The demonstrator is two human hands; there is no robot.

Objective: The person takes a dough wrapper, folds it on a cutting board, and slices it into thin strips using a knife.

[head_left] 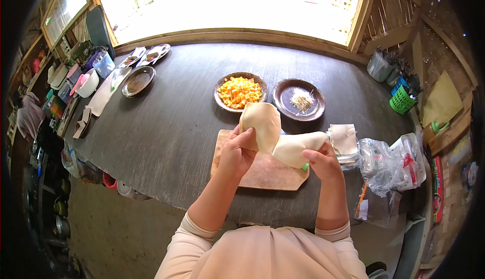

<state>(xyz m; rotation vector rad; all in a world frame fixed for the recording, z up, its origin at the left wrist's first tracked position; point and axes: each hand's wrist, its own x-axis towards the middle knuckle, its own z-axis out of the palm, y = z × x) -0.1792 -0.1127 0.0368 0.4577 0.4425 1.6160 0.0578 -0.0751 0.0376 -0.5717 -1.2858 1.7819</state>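
Observation:
My left hand (pixel 239 152) pinches a pale, flat dough sheet (pixel 261 122) with rounded edges. Another pale sheet (pixel 298 147) is held by my right hand (pixel 324 161), its left corner meeting the first sheet. Both are raised over a wooden cutting board (pixel 268 178). Behind them stand a dark bowl of orange diced food (pixel 240 92) and a dark plate (pixel 283 108) with a small heap of whitish shreds (pixel 301 100). To the right of my right hand lies a stack of square pale sheets (pixel 343 138).
Clear plastic bags (pixel 379 165) and a white tray (pixel 415 175) are at the right. A green basket (pixel 402 100) stands farther back. At the left are an empty dark plate (pixel 138 81), small dishes (pixel 155 54) and containers (pixel 88 83). A window frame (pixel 227 32) borders the table's back.

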